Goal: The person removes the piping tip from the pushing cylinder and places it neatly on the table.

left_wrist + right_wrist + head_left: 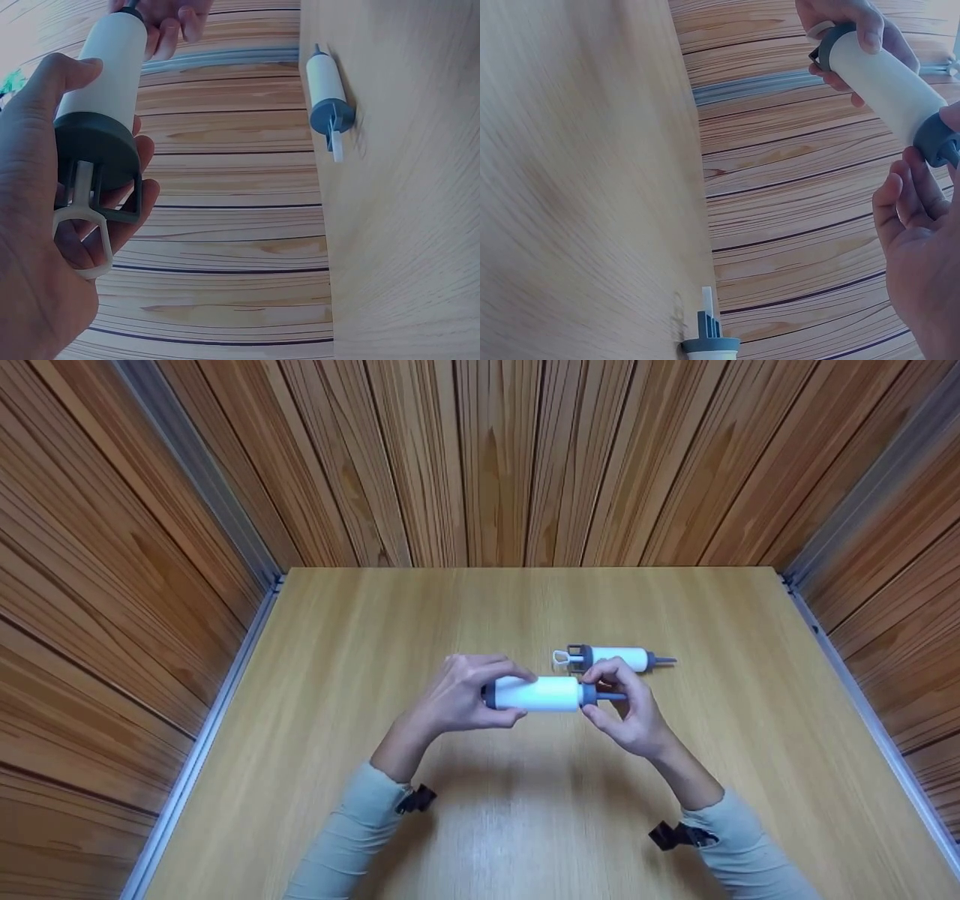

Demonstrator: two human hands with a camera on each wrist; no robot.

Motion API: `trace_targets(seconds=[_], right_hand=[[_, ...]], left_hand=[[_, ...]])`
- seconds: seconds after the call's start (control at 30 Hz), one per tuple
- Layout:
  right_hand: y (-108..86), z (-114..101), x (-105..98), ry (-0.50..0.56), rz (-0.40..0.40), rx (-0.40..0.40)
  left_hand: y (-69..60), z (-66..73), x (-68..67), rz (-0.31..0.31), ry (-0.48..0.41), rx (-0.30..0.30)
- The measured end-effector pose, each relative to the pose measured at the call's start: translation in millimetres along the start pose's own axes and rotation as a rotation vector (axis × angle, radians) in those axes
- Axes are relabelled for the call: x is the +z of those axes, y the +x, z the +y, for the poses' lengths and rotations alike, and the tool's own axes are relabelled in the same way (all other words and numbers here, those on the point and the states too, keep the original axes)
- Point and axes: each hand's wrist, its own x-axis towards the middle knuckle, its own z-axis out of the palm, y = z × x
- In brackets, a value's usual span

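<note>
Level above the table, a hand pump (551,694) with a white barrel has dark grey end caps and a thin nozzle pointing right. My left hand (469,694) grips the barrel at its handle end, thumb on the near side. In the left wrist view, a pale loop handle (97,259) and a dark grey frame stick out of the cap beside my palm. My right hand (630,716) pinches the dark grey nozzle cap (934,140) between thumb and fingertips. A second, similar pump (621,658) lies on the table just behind, its nozzle also to the right.
The wooden table (337,645) is bordered by metal rails (217,720) and wood-plank walls (495,465) at the back and sides. A dark wrist mount (416,800) sits at the left sleeve, another mount (679,836) at the right sleeve.
</note>
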Motion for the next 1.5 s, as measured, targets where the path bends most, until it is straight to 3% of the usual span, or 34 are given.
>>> trace_targets(seconds=[0.9,1.5], right_hand=[[-0.6,1.8,-9.3,0.049,0.008,0.001],[-2.6,8.8,-14.7,0.111,0.023,-0.039]], left_hand=[[-1.5,-4.3,2.8,0.018,0.003,0.009],[-5.8,-12.9,5.0,0.023,-0.004,-0.010]])
